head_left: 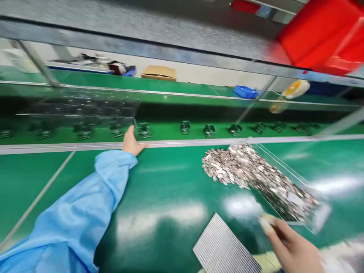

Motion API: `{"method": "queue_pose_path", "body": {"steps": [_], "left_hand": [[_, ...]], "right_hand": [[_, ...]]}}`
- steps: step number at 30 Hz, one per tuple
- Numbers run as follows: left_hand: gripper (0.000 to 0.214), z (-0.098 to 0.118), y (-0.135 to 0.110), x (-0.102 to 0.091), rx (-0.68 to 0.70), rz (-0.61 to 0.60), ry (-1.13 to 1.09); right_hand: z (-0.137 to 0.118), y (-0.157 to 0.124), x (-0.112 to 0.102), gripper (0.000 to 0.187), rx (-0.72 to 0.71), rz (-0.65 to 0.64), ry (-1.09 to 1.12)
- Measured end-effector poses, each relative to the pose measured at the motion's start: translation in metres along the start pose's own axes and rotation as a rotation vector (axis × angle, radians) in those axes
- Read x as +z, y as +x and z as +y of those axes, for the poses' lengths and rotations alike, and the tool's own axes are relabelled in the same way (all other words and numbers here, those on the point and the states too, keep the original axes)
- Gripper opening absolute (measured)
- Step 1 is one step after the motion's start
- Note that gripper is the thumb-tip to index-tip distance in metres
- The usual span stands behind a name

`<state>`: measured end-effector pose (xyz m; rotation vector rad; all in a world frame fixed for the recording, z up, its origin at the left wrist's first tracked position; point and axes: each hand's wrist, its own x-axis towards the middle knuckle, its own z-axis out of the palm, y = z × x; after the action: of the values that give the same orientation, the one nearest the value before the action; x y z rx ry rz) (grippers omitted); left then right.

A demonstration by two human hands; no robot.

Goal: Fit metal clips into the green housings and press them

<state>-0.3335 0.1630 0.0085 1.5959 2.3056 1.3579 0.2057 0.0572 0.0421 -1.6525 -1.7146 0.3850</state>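
My left hand [131, 142], in a light blue sleeve, reaches across the green table to the metal rail [182, 143] at the belt's edge. Its thumb points right and its fingers are hidden behind the palm. It is just below the corner of a clear blister tray [85, 102] and next to a small dark part [143, 130] on the belt. My right hand [290, 246] is at the bottom right, fingers stretched out. A pale fingertip touches the near edge of a clear tray [318, 214] from which several small shiny metal pieces [241, 167] spill onto the table.
A ribbed grey plate [224, 248] lies by my right hand. Several small dark parts [209, 130] sit in a row on the green belt. Behind it are a cardboard box [159, 72], a blue bin [246, 91] and a tape roll [295, 89]. Red bins [321, 30] are on the shelf above.
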Motion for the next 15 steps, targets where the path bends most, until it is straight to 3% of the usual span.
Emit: {"method": "queue_pose_path", "body": {"steps": [2,5,11,15], "left_hand": [[0.116,-0.008,0.024,0.007,-0.134,-0.137,0.164],[0.111,-0.011,0.047,0.019,-0.187,-0.266,0.207],[0.103,-0.004,0.055,0.02,-0.176,-0.296,0.255],[0.084,-0.004,0.052,0.017,-0.168,-0.264,0.257]], "right_hand": [[-0.011,0.0,0.002,0.021,0.02,-0.167,-0.027],[-0.025,0.013,0.016,0.029,0.004,-0.29,0.01],[-0.043,0.056,0.058,0.024,-0.067,-0.369,-0.254],[-0.059,0.092,0.092,0.031,-0.14,-0.384,-0.359]]}}
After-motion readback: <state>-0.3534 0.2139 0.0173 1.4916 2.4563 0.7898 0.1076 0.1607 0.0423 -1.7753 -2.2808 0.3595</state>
